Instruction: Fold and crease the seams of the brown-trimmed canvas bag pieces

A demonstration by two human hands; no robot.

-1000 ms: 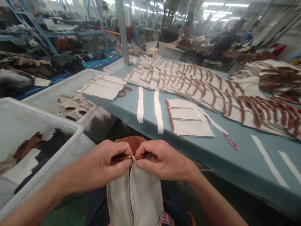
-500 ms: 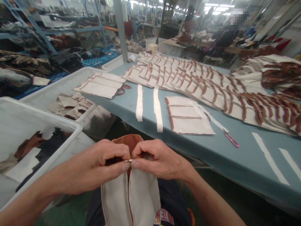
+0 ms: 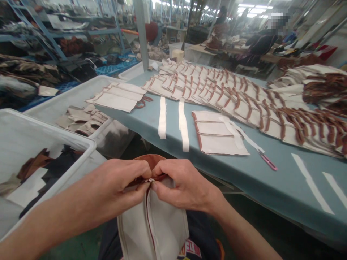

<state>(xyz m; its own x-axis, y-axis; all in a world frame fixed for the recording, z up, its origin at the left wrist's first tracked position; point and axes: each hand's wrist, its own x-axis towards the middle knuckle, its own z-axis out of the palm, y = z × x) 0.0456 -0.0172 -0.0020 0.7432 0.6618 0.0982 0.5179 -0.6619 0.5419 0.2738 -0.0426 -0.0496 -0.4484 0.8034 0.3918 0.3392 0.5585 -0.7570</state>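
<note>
Over my lap I hold a cream canvas pouch [image 3: 159, 224] with brown trim and a brown lining showing at its top. My left hand [image 3: 119, 184] and my right hand [image 3: 180, 184] are both closed in a pinch on its upper edge, thumbs meeting at a small metal piece on the central seam. The pouch hangs down below my fingers. Ahead on the blue table [image 3: 244, 184] lies a flat stack of the same cream pieces [image 3: 217, 133].
Long rows of cream pouches with brown handles [image 3: 244, 97] cover the table's far side. White strips [image 3: 183, 124] and a pink cutter [image 3: 268, 161] lie on it. Two white bins [image 3: 51, 133] with fabric scraps stand at my left. Other people work in the background.
My hands have stayed pinched on the pouch's top edge, shifting slightly; the fingers reworked the seam and the pouch hangs a little differently.
</note>
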